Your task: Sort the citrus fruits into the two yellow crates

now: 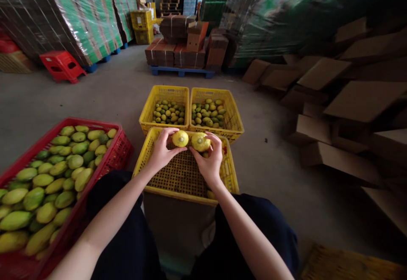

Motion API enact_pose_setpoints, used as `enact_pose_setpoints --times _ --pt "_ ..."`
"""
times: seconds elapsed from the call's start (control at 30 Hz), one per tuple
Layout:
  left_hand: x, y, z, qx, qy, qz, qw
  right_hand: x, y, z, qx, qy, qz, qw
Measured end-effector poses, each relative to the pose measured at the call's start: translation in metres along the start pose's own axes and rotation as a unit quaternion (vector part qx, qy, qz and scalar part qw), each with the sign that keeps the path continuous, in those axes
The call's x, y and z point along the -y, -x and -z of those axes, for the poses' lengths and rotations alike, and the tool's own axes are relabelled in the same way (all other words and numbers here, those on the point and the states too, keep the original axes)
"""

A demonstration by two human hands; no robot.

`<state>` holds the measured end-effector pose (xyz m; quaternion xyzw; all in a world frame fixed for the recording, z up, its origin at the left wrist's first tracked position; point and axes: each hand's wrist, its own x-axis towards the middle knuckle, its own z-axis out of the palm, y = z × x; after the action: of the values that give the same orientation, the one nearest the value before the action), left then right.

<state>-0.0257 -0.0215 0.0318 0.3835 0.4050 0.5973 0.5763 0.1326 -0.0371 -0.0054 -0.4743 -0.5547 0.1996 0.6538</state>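
Note:
My left hand [164,149] is closed round a yellow lemon [180,139], its stem end facing me. Beside it, my right hand [211,156] grips a second, slightly larger lemon [200,142] between thumb and fingers. Both fruits are held up side by side, a small gap apart, above the far part of a yellow plastic crate [187,196]. The perforated floor of that crate shows, with a few fruits partly hidden behind my right hand and wrist.
At my left stands a red crate [125,144] heaped with green-yellow lemons [59,168]. Two yellow crates [163,125] [233,134] holding lemons lie ahead. Cardboard boxes [343,161] pile up on the right. Farther off are a red stool [62,65] and a blue pallet [182,71] with bundled cartons.

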Motion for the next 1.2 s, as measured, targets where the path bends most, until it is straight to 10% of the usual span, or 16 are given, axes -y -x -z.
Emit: enact_pose_setpoints --times 0.33,0.8,1.2 --pt "0.004 -0.004 0.002 0.05 -0.066 -0.055 0.995 0.015 -0.001 0.0 -0.006 -0.132 -0.151 0.98" --pt "0.002 -0.01 0.006 0.113 0.204 0.202 0.951 0.009 -0.018 0.002 0.06 -0.46 -0.413 0.784" --pt "0.01 -0.007 0.001 -0.053 0.28 0.234 0.929 0.014 -0.017 -0.004 -0.039 -0.427 -0.513 0.743"
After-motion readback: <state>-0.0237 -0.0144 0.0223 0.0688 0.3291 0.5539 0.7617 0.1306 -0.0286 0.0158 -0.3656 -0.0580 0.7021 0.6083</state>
